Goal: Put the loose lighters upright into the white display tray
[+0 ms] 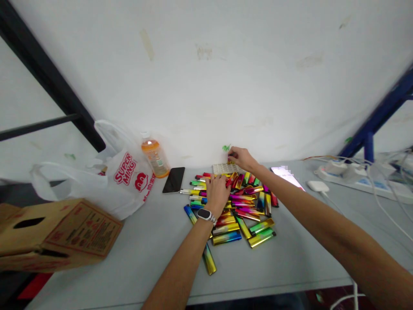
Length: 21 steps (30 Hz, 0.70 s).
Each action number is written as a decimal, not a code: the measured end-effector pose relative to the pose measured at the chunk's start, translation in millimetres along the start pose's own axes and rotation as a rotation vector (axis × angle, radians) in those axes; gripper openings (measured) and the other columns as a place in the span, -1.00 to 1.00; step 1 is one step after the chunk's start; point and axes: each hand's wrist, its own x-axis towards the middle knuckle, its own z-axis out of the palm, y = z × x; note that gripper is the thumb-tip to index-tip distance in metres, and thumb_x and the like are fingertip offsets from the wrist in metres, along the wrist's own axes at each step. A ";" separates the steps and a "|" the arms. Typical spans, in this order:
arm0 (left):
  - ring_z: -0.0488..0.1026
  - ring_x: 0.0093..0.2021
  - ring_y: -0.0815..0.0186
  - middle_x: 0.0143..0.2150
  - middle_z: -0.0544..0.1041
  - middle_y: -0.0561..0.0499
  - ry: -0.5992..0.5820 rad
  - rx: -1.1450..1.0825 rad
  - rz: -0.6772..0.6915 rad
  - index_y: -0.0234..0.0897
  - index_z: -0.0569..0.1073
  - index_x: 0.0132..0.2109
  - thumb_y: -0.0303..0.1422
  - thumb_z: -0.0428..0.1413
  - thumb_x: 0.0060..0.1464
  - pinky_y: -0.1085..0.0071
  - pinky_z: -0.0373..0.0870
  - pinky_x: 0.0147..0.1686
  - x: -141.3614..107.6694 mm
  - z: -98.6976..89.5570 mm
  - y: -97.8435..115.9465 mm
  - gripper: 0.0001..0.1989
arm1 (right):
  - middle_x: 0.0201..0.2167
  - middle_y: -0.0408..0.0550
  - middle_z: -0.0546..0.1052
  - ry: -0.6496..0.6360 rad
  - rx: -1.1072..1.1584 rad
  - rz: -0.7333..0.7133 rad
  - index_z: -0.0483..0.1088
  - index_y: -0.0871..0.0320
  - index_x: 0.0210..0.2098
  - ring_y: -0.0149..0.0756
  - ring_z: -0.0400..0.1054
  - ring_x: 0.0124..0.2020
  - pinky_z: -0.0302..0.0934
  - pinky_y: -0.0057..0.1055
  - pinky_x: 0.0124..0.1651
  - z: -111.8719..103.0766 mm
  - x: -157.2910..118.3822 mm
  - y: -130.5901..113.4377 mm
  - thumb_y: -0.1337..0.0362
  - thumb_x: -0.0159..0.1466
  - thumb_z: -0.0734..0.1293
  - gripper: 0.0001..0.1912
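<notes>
Many shiny multicoloured lighters (pixel 227 238) lie in a loose pile on the grey table (pixel 145 267). My left hand (pixel 218 191), with a watch on its wrist, rests on the pile's upper part; its fingers are bent down among the lighters, and a red one shows beside them. What those fingers grip is hidden. Behind the pile, against the wall, lies a pale gridded tray (pixel 219 168). My right hand (pixel 240 157) is above the tray's right part, its fingers pinched round a small dark-ended piece, probably a lighter, held upright.
To the left stand a cardboard box (pixel 80 232), a white plastic bag (pixel 112 185) and an orange bottle (pixel 155 157), with a dark phone (pixel 174 180) nearby. At right are a lit phone (pixel 286 176), a white charger (pixel 318 186) and a power strip (pixel 364 181) with cables.
</notes>
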 end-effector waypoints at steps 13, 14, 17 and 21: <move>0.37 -0.05 0.03 -0.14 0.52 -0.15 0.038 -0.035 -0.001 -0.26 0.48 -0.16 -0.33 0.09 0.24 0.06 0.21 0.00 -1.6 -8.5 7.2 -0.88 | -0.41 -0.05 0.58 -0.074 -0.065 -0.037 0.55 0.21 -0.32 -0.30 0.38 -0.39 0.18 -0.40 -0.24 -6.2 16.0 7.7 0.40 0.19 0.34 -0.88; 0.37 -0.06 0.03 -0.14 0.52 -0.15 0.046 -0.040 0.001 -0.26 0.48 -0.16 -0.33 0.09 0.24 0.06 0.21 0.00 -1.9 -9.3 7.3 -0.88 | -0.40 -0.04 0.58 -0.078 -0.093 -0.045 0.56 0.21 -0.32 -0.28 0.38 -0.37 0.18 -0.38 -0.21 -6.5 15.9 7.9 0.40 0.20 0.34 -0.87; 0.37 -0.07 0.05 -0.14 0.52 -0.12 0.099 -0.095 0.004 -0.24 0.48 -0.16 -0.31 0.08 0.25 0.07 0.23 0.00 -2.0 -10.1 5.5 -0.87 | -0.26 0.08 0.53 -0.030 -0.236 -0.111 0.58 0.21 -0.30 -0.16 0.34 -0.18 0.17 -0.27 -0.05 -9.3 12.8 4.7 0.34 0.24 0.34 -0.85; 0.39 -0.10 0.11 -0.19 0.52 -0.08 0.210 -0.260 -0.003 -0.23 0.48 -0.18 -0.27 0.12 0.23 0.14 0.29 -0.04 -0.5 -10.2 1.5 -0.86 | -0.14 0.17 0.39 0.021 -0.418 -0.120 0.60 0.20 -0.23 -0.06 0.21 -0.06 0.09 -0.18 0.01 -13.3 6.5 -5.7 0.19 0.31 0.31 -0.74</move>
